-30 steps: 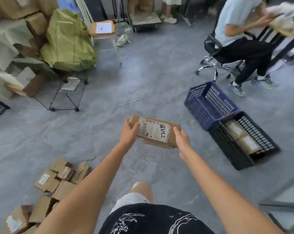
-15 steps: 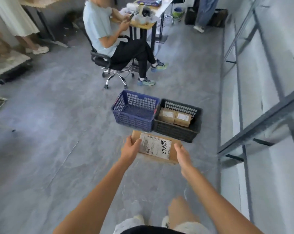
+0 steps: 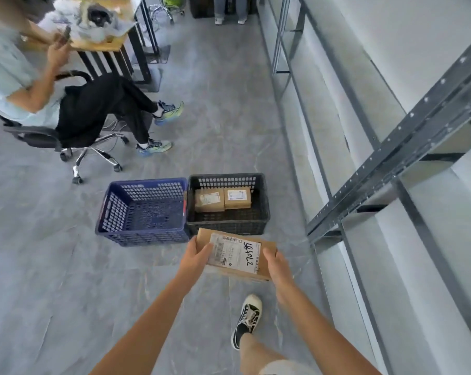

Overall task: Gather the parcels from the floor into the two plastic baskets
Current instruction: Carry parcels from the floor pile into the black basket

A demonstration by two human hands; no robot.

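The left hand (image 3: 195, 254) grips the left short end of a flat cardboard parcel (image 3: 235, 255), thumb laid on its top face beside the label and the fingers curled out of sight beneath; the right hand (image 3: 276, 262) clasps the opposite end the same way, so the box is carried level between the two, in the air just short of the near wall of the black basket (image 3: 229, 226). Held at its ends without any sag or buckle, the parcel looks stiff and probably light, though its contents cannot be told, so dropping it seems unwise. Its dry cardboard should offer good friction, and the end edges look like the natural hold, leaving the underside free to be lowered in. It is a shallow brown rectangular box with a large white shipping label (image 3: 235, 254) covering most of the top, bearing a barcode, fine print and handwritten dark digits. In the black basket two smaller labelled boxes (image 3: 222, 198) sit side by side against the far wall, leaving room in front. The blue basket (image 3: 112, 209) touches it on the left and holds nothing visible.
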